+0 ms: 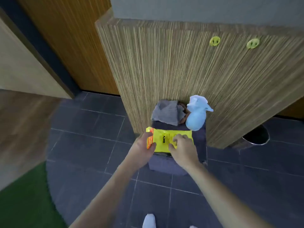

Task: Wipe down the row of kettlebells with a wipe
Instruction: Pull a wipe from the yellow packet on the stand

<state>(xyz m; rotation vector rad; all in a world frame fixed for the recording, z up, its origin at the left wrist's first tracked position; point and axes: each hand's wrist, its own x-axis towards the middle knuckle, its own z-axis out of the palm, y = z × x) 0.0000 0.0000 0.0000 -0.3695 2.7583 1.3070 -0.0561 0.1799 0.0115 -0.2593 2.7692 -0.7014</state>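
On a dark tiled floor beside a wood-grain cabinet (pixel 181 71), our left hand (pixel 144 145) pinches the yellow wipe pack (pixel 164 139) on a small stool (pixel 166 163), right hand (pixel 182 147) fingers curled at its flap; soft and light, we judge, best steadied by its edges; no kettlebells visible.

A yellow pack of wipes (pixel 166 140) with an orange strip along its left end and black print on top lies flat on a dark stool (pixel 166 165), near the front edge. Part of its face is covered, so the opening cannot be seen
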